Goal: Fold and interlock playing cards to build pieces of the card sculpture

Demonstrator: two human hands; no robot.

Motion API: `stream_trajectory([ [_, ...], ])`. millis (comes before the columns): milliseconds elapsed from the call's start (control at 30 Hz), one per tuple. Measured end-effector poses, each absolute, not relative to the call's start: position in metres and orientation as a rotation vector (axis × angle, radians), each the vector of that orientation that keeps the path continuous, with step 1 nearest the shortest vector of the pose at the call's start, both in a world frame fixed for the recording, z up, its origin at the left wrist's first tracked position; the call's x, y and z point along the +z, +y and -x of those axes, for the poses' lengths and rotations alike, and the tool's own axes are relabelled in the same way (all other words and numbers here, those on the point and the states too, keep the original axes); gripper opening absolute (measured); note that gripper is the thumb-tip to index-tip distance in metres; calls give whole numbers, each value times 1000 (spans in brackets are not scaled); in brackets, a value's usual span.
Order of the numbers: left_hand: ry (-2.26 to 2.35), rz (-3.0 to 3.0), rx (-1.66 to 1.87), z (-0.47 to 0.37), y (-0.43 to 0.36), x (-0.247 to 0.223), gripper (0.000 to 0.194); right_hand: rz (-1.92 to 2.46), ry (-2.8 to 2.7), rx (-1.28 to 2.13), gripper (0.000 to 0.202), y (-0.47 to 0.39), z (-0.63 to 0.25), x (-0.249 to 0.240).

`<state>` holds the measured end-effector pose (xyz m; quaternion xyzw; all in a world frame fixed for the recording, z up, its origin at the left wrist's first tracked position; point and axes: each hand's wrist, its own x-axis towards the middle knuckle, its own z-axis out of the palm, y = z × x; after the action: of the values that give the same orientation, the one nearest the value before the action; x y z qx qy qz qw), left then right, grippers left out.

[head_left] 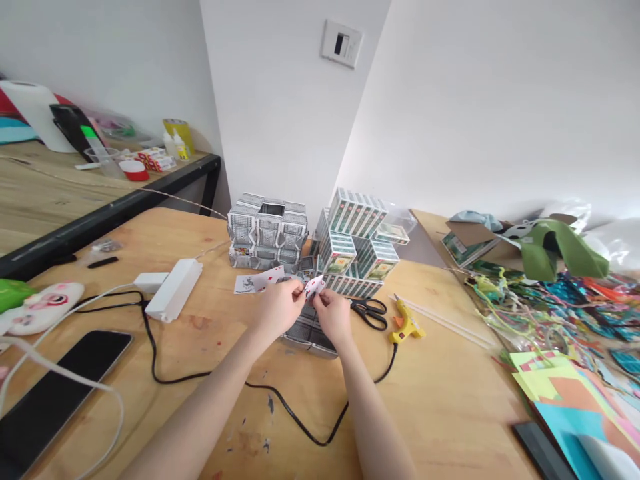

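Observation:
A playing card (314, 287) with red marks is pinched between my left hand (281, 305) and my right hand (334, 316), and it looks bent or tilted. Below my hands lies a grey patterned piece built of folded cards (305, 331), partly hidden by them. Loose playing cards (259, 281) rest on the table just left of my left hand. Behind them stands a larger blocky structure of folded cards (267, 233) with a dark square opening on top. Stacked green and white card boxes (350, 243) rise behind my right hand.
Black scissors (370, 313) and a yellow glue gun (406, 323) lie to the right, the gun's black cable looping across the front. A white power strip (175, 290) and a phone (60, 393) are on the left. Craft materials (560, 320) cover the right side.

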<state>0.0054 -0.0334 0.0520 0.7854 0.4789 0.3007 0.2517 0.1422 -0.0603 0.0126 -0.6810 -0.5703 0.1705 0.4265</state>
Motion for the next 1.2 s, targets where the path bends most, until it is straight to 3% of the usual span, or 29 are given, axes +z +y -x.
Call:
stream_trajectory([
  [267, 1387, -2142, 769, 1, -29, 36, 8, 1724, -1538, 423, 27, -58, -146, 9],
  [433, 1436, -2209, 736, 5, -29, 22, 9, 1553, -1359, 901, 19, -51, -149, -6],
  [667, 1592, -2275, 614, 0, -29, 22, 14, 1502, -1266, 1145, 17, -45, -155, -16],
  [1200, 1629, -2182, 581, 0, -29, 22, 16, 1567, -1260, 1063, 18, -46, -156, -9],
])
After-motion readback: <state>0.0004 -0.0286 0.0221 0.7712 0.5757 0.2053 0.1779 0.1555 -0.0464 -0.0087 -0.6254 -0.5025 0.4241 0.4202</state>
